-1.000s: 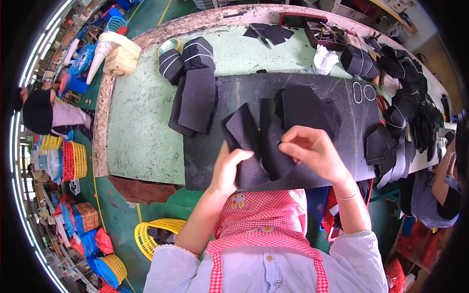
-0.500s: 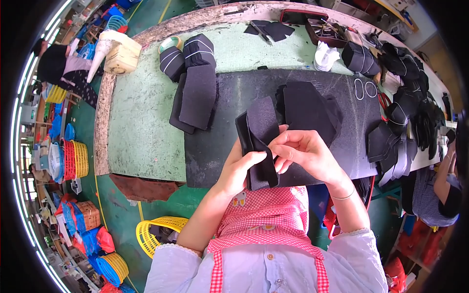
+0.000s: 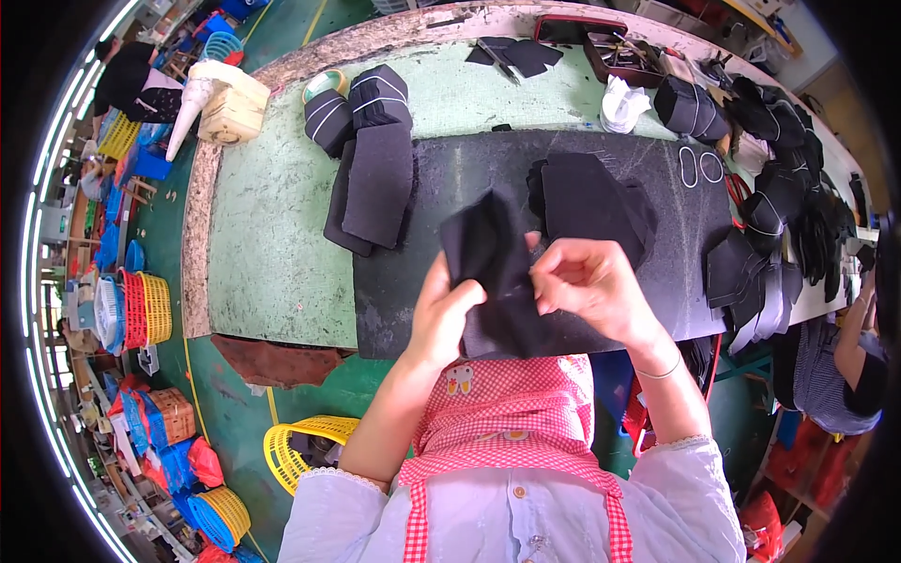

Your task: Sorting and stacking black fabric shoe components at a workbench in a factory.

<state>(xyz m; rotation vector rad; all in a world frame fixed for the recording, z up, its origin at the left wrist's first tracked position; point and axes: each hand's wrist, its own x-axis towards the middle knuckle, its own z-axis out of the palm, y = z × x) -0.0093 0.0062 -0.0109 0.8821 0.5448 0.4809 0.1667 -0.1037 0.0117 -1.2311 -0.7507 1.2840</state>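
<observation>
A folded black fabric piece (image 3: 497,281), blurred in its middle, is held up over the near edge of the dark work mat (image 3: 432,328). My left hand (image 3: 443,314) grips its left side, the thumb in front and the other fingers hidden behind. At the piece's right edge my right hand (image 3: 598,289) is closed, thumb and fingertips pinched together; whatever is between them is too small to make out. Just beyond my hands lies a stack of cut black pieces (image 3: 591,202). Flat black pieces (image 3: 378,188) are piled on the mat's left edge.
Tied black bundles (image 3: 380,97) and a tape roll (image 3: 324,86) stand at the far left. A tool box (image 3: 624,61), white cloth (image 3: 623,105) and more bundles (image 3: 693,108) line the far right. A yellow basket (image 3: 291,450) sits below left. Other people are at both sides.
The fabric piece has turned so that a broader face shows, its two layers no longer standing apart. My right hand has shifted slightly right, away from my left thumb.
</observation>
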